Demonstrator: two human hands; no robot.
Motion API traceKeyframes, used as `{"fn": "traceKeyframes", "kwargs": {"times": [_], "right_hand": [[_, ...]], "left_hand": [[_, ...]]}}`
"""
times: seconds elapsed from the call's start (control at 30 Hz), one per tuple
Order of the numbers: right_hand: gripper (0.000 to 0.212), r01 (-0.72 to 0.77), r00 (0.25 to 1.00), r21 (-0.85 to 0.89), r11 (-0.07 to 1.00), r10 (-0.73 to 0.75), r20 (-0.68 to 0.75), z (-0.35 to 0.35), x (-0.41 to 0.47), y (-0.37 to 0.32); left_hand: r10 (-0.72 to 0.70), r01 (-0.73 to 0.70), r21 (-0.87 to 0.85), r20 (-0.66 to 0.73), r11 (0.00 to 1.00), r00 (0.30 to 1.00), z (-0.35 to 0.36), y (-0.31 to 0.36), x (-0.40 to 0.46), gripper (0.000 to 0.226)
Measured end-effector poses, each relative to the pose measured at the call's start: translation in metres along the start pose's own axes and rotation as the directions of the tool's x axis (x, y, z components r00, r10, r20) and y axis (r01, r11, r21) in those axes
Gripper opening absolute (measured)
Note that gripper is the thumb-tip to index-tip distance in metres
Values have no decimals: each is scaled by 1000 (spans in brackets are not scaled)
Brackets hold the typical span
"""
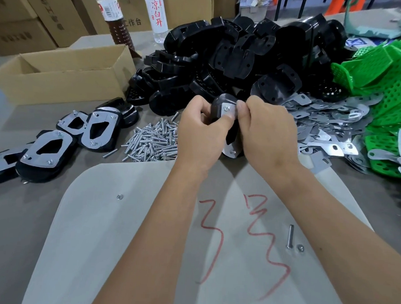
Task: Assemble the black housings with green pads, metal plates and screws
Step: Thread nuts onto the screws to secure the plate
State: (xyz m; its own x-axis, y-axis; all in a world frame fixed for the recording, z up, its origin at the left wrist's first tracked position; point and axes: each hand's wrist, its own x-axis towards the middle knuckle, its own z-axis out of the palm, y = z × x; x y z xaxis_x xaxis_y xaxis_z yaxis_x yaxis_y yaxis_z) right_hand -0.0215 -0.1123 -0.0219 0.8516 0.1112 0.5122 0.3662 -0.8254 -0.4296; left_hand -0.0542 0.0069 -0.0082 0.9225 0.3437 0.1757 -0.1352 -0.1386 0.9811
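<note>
fastening the plate on a housing held in both hands

the left hand (202, 126) is curled around a black plastic housing (220, 106) at the centre of the frame, thumb laid across its silver metal plate (229, 111). the right hand (265, 129) meets it from the right, fingertips (240, 106) pinched at the plate's upper edge beside a small screw head (225, 109); whether they hold a nut or only steady the plate cannot be told. the housing is lifted off the table and tilted toward the camera, its lower end hidden between the wrists.

this looks like the fastening step: plate seated, one screw in. the next move likely calls for another screw from the loose pile of silver screws (153, 140) just left of the left hand, so one hand must let go while the other keeps plate and housing aligned.

outward, a heap of black housings (235, 53) fills the upper centre, a spread of metal plates (324, 118) lies right of the hands, and green perforated pads (388, 92) sit at the right edge. finished assemblies (46, 150) lie at the left, near an open cardboard box (59, 79). the pale grey board (132, 229) beneath the forearms offers the open room, bearing only a stray screw (290, 236) and red scrawl. piles crowd close on three sides, so reaches should stay low and short.
</note>
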Motion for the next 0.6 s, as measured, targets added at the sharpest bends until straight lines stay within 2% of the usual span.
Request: {"fn": "traceKeyframes", "kwargs": {"times": [0.13,0.2,0.27,0.33,0.4,0.47,0.6], "right_hand": [[54,-116,993,13,993,116,-25,2,-1,-2],[51,-66,998,56,996,67,-16,-2,0,0],[37,39,999,114,993,-43,31,-6,1,2],[27,122,986,124,985,-134,94,-8,2,1],[25,154,980,103,983,-165,107,-7,2,-1],[27,139,988,89,986,-144,53,-4,1,-4],[36,-3,997,134,991,14,-76,-5,0,-5]], "left_hand": [[49,-49,32,-17,998,999,6,-3,0,43],[32,-31,34,-47,999,998,6,-3,0,42],[16,-14,25,-84,1000,996,4,-4,3,40],[3,-2,16,-98,1000,995,0,-5,5,36],[-1,2,15,-101,1000,995,-1,-5,5,36],[13,-12,12,-103,1000,995,1,-4,3,35],[103,-98,57,-91,994,991,8,0,-2,39]]}}
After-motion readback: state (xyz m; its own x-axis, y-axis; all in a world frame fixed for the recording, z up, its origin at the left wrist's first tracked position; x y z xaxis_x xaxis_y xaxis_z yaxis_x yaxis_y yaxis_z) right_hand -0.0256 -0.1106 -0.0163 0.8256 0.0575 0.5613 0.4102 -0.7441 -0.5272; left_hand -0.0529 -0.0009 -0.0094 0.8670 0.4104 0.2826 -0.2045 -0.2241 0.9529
